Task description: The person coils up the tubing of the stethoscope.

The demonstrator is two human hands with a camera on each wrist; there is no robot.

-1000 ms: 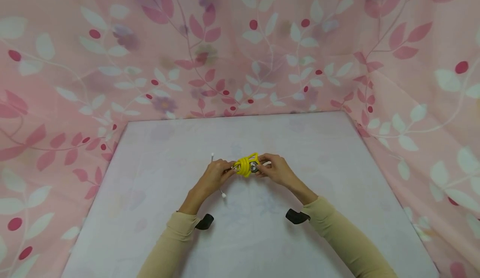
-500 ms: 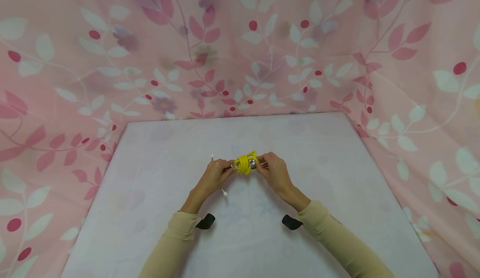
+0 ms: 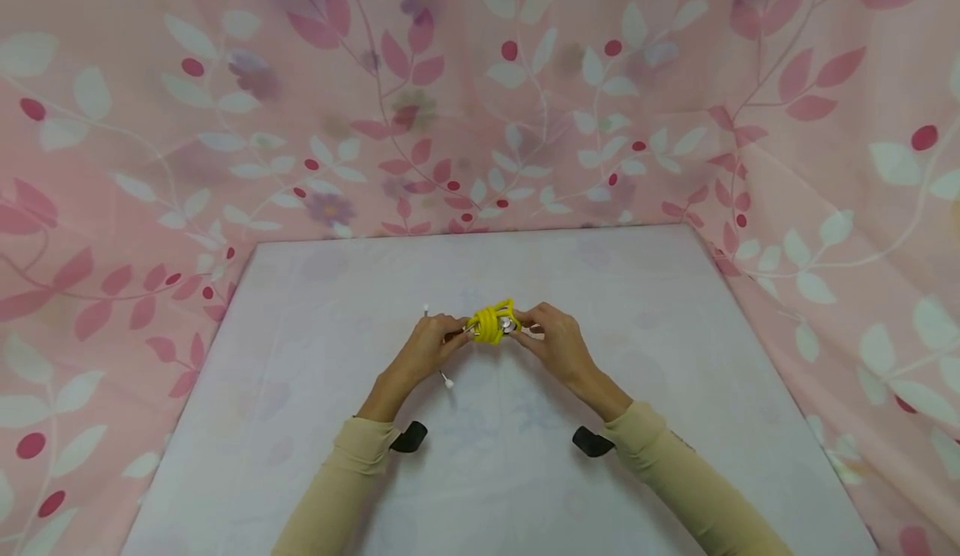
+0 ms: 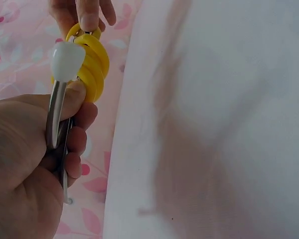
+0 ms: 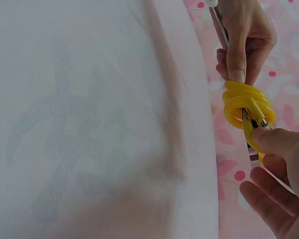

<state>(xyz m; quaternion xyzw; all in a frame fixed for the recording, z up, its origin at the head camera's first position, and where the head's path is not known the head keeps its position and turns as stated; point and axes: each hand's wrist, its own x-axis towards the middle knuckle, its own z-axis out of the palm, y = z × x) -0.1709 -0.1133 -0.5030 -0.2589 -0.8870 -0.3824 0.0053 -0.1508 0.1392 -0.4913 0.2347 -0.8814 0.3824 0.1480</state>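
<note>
A coil of thick yellow cord or tubing point(image 3: 487, 325) is wound several turns around a slim metal piece, held above the table between both hands. My left hand point(image 3: 426, 349) grips the metal part at the coil's left end. From that grip a metal rod point(image 4: 56, 112) with a white rounded cap point(image 4: 67, 60) sticks out sideways. In the head view another white tip point(image 3: 426, 310) shows beyond the hand. At the coil's right end, my right hand point(image 3: 558, 343) pinches the yellow loop and a shiny metal part point(image 3: 508, 324) between thumb and fingers. The wound core is mostly hidden.
A pale cloth-covered table point(image 3: 337, 289) lies below the hands. Pink floral fabric point(image 3: 450, 81) hangs at its back and sides. Black wrist mounts point(image 3: 408, 437) jut from both cuffs, near the table.
The coil has risen slightly in the head view. My right hand has shifted its grip around the loop and metal end; my left hand keeps its hold.
</note>
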